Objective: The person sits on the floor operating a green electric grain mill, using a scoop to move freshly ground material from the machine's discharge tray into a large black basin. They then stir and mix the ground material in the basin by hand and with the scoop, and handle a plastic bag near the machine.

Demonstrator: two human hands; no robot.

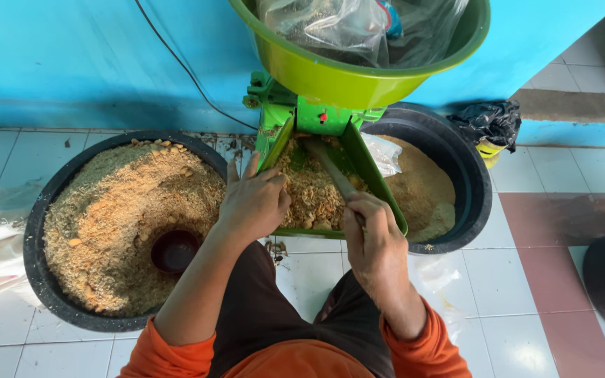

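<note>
A green grinding machine (320, 115) stands against the blue wall, with a green hopper bowl (358, 78) on top. Its green chute tray (379, 192) slopes towards me, full of coarse brown meal (309, 192). My left hand (253, 203) rests flat on the tray's left edge and the meal, fingers together. My right hand (372, 234) is closed on a wooden stick (334, 171) that reaches up the tray towards the machine's outlet.
A black tub (43, 210) of brown meal sits at the left, a small dark bowl (174, 250) sunk in it. Another black tub (467, 175) stands under the tray at right. A clear plastic bag (344, 28) lies in the hopper. A black bag (491, 122) lies by the wall.
</note>
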